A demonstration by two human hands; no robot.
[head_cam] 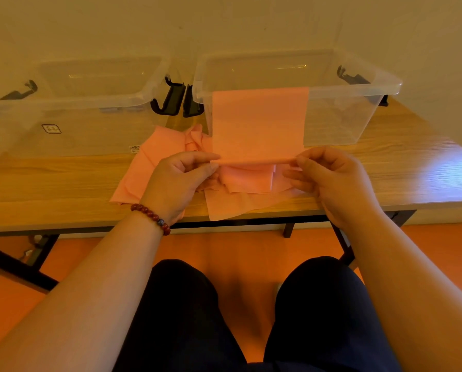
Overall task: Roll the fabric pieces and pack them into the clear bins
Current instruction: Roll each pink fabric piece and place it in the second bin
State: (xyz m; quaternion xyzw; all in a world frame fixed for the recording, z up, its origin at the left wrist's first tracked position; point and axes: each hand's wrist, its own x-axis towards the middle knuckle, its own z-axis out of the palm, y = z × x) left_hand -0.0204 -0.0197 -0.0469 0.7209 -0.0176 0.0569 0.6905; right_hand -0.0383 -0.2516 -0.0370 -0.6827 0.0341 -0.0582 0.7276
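A pink fabric strip (259,122) stretches from the front rim of the right clear bin (358,114) down to my hands. Its near end is turned into a thin roll just above the table. My left hand (181,178) pinches the roll's left end. My right hand (329,175) pinches its right end. Under both hands lies a loose heap of pink fabric pieces (154,167), spreading to the table's front edge. The left clear bin (71,122) stands at the back left, and I see no fabric in either bin.
The wooden table (63,189) runs the width of the view, backed by a plain wall. Black latch handles (176,99) hang between the two bins. My knees sit below the table edge over an orange floor.
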